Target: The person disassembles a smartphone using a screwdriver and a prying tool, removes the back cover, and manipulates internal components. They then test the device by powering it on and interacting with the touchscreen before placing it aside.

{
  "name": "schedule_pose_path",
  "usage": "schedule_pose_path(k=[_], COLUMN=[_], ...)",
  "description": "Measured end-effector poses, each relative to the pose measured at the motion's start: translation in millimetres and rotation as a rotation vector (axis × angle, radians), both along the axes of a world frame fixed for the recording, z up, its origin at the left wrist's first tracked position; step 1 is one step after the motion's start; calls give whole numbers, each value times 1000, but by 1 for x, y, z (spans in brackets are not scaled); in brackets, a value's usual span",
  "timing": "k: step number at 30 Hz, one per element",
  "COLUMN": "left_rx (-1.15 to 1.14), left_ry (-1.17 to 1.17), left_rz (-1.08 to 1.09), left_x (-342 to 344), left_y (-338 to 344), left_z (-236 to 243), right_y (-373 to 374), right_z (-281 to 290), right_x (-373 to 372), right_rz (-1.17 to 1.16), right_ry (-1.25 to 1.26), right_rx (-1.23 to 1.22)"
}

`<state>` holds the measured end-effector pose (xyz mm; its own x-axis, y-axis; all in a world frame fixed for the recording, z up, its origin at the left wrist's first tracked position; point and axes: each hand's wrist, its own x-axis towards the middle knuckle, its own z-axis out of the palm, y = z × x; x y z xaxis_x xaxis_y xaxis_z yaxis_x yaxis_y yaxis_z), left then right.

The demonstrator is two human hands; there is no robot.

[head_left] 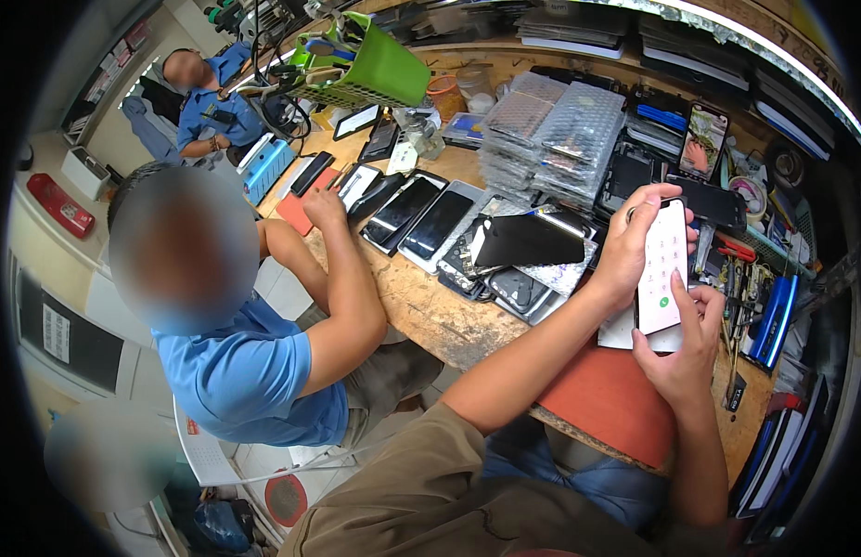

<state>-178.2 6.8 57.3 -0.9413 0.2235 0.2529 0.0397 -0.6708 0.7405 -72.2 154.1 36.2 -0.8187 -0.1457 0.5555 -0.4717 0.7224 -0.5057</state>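
Observation:
A smartphone (666, 255) with a lit dial pad and a green call button is held upright over the right part of the workbench. My left hand (632, 243) is closed around its upper part, with fingertips showing past the right edge. At the lower end my right hand (687, 348) is closed on the phone, its thumb by the bottom left corner and one finger on the screen. Under the hands lies a red mat (607, 404). Left of my left forearm rest a loose black screen (533, 240) and opened phone parts (523, 288).
Bubble-wrapped packs (560, 135) are stacked at the back beside another lit phone (704, 139). Small tools and a blue cylinder (774, 320) lie at the right. A person in blue (245, 362) works at the left, near several dark phones (435, 226) and a green basket (379, 70).

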Motion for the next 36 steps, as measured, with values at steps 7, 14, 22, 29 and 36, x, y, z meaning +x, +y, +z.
schedule_pose_path(k=[7,14,22,29,36], left_rx=[78,16,85,-45,-117], left_ry=[-71,-24,110,111,151], left_rz=[-38,-6,-19,47,32], left_x=[1,6,2,5,16], left_y=[1,1,-4,-13,-13], left_z=[-2,3,8,9,3], right_y=[4,4,7,18,11], right_z=[-3,0,-6,-9,-2], right_x=[-3,-4,-11,-18,-10], right_rz=[-7,11,-22,264,314], right_ry=[-7,38,119,-346,-206], right_rx=[37,2,-154,-929,-958])
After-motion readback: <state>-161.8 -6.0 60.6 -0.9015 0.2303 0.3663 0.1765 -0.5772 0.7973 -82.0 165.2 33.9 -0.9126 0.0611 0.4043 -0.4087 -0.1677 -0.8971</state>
